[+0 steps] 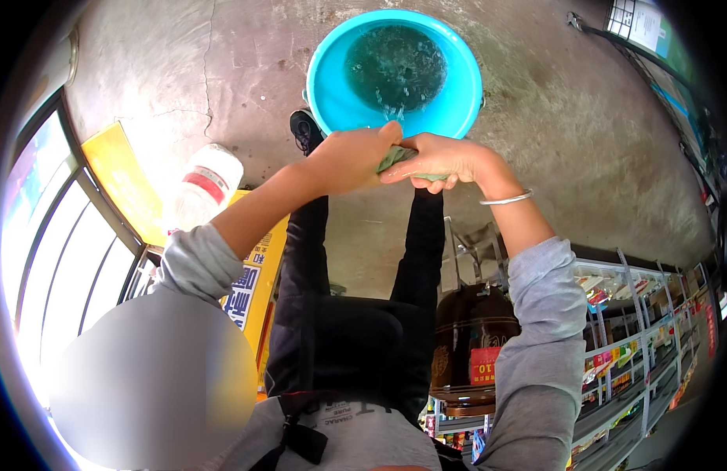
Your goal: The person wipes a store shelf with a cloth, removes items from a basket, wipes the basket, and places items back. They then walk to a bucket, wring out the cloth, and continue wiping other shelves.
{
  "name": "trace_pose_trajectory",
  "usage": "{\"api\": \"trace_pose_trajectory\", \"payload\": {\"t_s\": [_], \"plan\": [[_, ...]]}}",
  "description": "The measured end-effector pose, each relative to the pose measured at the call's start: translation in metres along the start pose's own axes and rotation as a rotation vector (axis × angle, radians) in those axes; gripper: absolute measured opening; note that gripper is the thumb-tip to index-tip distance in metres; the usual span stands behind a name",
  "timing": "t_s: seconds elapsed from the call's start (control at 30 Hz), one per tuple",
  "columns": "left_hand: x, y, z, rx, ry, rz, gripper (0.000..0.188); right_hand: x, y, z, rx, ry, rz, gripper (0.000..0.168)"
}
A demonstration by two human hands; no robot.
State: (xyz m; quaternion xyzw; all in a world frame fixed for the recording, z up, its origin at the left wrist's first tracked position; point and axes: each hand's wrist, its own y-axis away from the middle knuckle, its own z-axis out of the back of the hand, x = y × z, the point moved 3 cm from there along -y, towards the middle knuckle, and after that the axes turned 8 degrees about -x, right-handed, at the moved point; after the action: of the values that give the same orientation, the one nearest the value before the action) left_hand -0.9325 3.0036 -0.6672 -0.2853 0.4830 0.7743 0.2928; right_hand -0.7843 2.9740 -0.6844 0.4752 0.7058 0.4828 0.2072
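Both my hands are clenched around a wet green cloth (397,156) just above the near rim of a blue plastic bucket (328,88). My left hand (357,158) grips the cloth from the left, its thumb on top. On the other side my right hand (443,159), with a silver bangle (507,198) at the wrist, wraps its fingers round the cloth, most of which they hide. Drops fall from the hands into the bucket. Dark, foamy water (397,68) fills its lower part. The bucket stands on the concrete floor (551,106) in front of my black shoe (305,130).
A large clear plastic bottle (207,182) with a red band stands left, near yellow boards (123,176) and a bright window (75,247). At lower right are a brown glazed jar (457,329) and metal shelves (628,347) of packaged goods. A wire rack (651,65) stands at upper right.
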Motion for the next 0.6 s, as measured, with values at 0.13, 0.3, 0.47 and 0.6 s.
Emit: {"api": "trace_pose_trajectory", "payload": {"t_s": [0.13,0.3,0.47,0.6], "plan": [[0.010,0.020,0.007,0.068,0.760,0.166,0.043,-0.004,0.010,0.004,-0.341,0.225,0.587,0.038],[0.007,0.028,-0.018,0.059,2.058,0.698,0.051,0.021,0.070,-0.027,-0.911,0.751,0.985,0.032],[-0.064,0.057,-0.009,0.642,2.453,0.214,0.092,0.026,0.095,-0.036,-1.119,1.038,1.430,0.031],[-0.082,0.071,-0.012,0.936,2.531,0.037,0.093,0.023,0.108,-0.042,-1.086,0.951,1.738,0.031]]}}
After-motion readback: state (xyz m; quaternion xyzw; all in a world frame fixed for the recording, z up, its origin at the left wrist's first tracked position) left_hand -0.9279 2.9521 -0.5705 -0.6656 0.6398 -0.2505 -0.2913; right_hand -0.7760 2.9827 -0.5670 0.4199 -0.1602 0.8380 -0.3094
